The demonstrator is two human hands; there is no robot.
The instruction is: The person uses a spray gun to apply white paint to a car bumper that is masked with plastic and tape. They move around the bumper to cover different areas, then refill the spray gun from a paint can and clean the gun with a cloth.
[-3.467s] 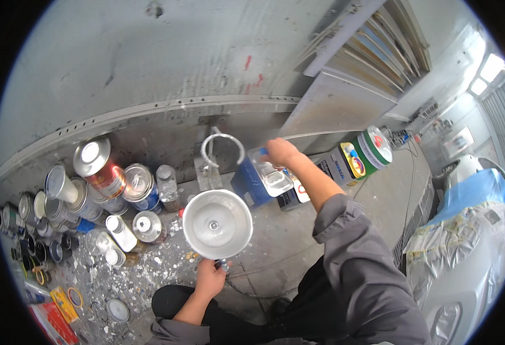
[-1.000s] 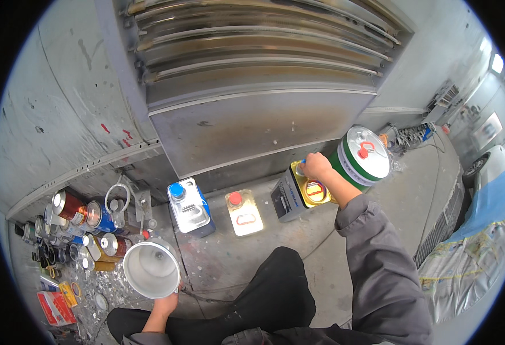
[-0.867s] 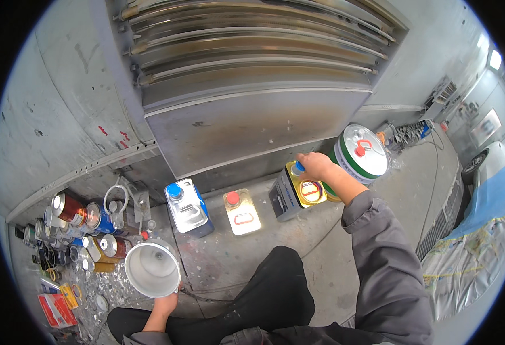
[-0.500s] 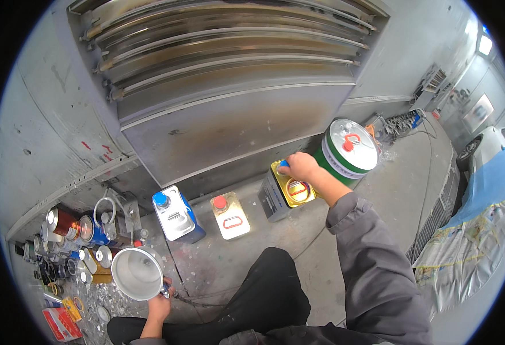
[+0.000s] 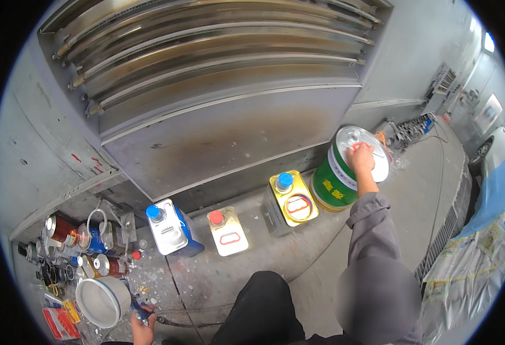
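My left hand (image 5: 143, 332) is closed on a blue-bodied spray gun (image 5: 142, 313) at the lower left, with a hose running off to the right. Its large pale cup (image 5: 100, 305) faces me, open at the top. My right arm reaches far right, and the right hand (image 5: 362, 159) grips the red cap (image 5: 350, 151) on the lid of a green and white drum (image 5: 330, 181). Left of the drum stands a yellow-topped square can (image 5: 303, 216) with a blue cap. Farther left are a pale tin (image 5: 229, 244) with a red cap and a white-and-blue can (image 5: 169, 236) with a blue cap.
A louvred wall unit (image 5: 229, 132) rises behind the cans. Paint tins (image 5: 62, 229) and rolls crowd the left floor, near a red and white box (image 5: 60, 323). A floor grate (image 5: 445, 230) and a plastic-covered car (image 5: 474, 270) lie at the right.
My right hand has left the blue cap of the yellow-topped can and moved right to the drum's red cap. The left hand with the spray gun has shifted lower left.
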